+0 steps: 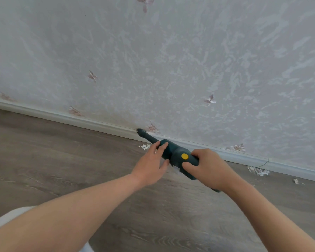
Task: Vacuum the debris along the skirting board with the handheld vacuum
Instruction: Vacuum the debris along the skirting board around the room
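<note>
A dark green handheld vacuum [175, 153] with a yellow button lies along the white skirting board [91, 122], its black nozzle tip [141, 132] touching the board's top edge. My right hand [207, 166] is wrapped around the vacuum's handle. My left hand [153, 164] rests on the front of the body with its fingers spread over it. White paper debris [144, 146] lies on the floor just left of the nozzle. More debris [258, 170] sits at the board further right.
The patterned wallpapered wall [171, 60] rises above the skirting board. Grey wood-look floor [62, 160] spreads to the left and toward me. A few small scraps [296, 180] lie at the far right. White clothing [9, 215] shows at the lower left.
</note>
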Demonstrator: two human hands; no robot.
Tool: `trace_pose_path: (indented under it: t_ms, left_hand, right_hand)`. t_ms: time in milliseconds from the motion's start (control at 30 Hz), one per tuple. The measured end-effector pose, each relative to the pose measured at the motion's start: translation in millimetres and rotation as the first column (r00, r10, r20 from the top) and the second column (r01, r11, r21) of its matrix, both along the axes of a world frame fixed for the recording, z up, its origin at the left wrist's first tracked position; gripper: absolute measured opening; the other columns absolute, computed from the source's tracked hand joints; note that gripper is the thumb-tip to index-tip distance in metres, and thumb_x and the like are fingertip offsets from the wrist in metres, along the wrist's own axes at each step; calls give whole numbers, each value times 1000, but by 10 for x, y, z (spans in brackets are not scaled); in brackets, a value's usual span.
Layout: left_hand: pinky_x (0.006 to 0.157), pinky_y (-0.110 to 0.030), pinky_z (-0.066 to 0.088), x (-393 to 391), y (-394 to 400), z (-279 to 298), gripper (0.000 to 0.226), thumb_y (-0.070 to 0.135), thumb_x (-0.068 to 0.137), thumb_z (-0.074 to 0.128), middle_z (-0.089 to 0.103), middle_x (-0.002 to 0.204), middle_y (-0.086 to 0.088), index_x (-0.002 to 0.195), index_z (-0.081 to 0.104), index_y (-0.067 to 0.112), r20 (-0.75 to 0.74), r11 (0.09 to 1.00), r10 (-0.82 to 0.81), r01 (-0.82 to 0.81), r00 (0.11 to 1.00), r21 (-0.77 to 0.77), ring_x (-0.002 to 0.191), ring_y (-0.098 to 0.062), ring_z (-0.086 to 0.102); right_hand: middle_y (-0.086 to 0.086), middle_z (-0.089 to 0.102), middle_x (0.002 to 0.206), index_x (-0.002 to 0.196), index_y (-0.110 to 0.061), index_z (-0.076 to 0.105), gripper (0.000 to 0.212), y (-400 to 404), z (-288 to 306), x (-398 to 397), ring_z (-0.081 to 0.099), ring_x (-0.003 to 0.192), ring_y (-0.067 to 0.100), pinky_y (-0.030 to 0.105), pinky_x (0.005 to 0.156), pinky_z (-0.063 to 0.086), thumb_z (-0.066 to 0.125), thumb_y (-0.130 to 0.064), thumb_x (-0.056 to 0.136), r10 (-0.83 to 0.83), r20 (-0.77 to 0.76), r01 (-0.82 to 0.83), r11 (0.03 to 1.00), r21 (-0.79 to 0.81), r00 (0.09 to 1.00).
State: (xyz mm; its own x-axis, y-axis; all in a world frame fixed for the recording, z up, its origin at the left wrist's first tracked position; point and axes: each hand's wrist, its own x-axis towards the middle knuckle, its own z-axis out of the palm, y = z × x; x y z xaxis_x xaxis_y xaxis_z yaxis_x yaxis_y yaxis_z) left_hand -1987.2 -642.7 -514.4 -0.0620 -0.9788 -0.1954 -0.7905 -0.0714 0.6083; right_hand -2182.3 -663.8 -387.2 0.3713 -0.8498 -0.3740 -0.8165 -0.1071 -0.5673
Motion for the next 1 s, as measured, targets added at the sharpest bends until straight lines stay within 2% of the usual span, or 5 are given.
trace_pose_path:
  t_ms: [233, 433, 533, 667, 1000]
  left_hand:
    - [123, -41, 32, -51, 69, -106, 56, 37, 110, 39, 4, 173, 4, 163, 22, 32, -293, 966, 259, -243, 920, 89, 152, -20, 32]
    - [115, -39, 44, -495, -84, -141, 42, 40, 102, 59, 40, 154, 5, 142, 52, 33, -509, 925, 359, -369, 782, 86, 138, -16, 49]
    - [101, -25, 51, -702, -125, -193, 48, 39, 94, 71, 51, 135, 11, 136, 52, 29, -614, 820, 550, -506, 566, 268, 114, -6, 61]
    - [91, -42, 62, -800, -266, -218, 47, 40, 93, 73, 68, 127, -12, 128, 46, 26, -614, 539, 783, -385, -97, 749, 104, -25, 71]
    - [98, -43, 59, -884, -405, -281, 12, 37, 102, 59, 75, 110, -6, 107, 65, 28, -690, 564, 694, -439, -208, 700, 107, -23, 71]
  right_hand:
    - [-1, 62, 65, 83, -15, 62, 20, 47, -95, 232, 51, 54, 14, 26, 52, 41, 60, -33, 91, 55, -36, -57, 997, -53, 998]
    - [-4, 60, 66, 78, -25, 55, 20, 13, -14, -233, 52, 54, 12, 24, 52, 40, 59, -37, 93, 47, -157, -59, 996, -69, 986]
    - [-3, 61, 67, 82, -23, 57, 19, 35, -42, -432, 54, 55, 14, 25, 54, 42, 60, -38, 94, 26, -183, -34, 999, -41, 983]
    - [-1, 64, 65, 84, -20, 62, 19, 37, -36, -457, 54, 46, 9, 24, 51, 44, 62, -37, 93, -23, -127, 21, 1000, -20, 992]
    - [-2, 60, 61, 78, -20, 60, 22, -58, 3, -352, 48, 47, 12, 25, 49, 42, 61, -38, 92, 51, -155, -60, 997, -55, 987]
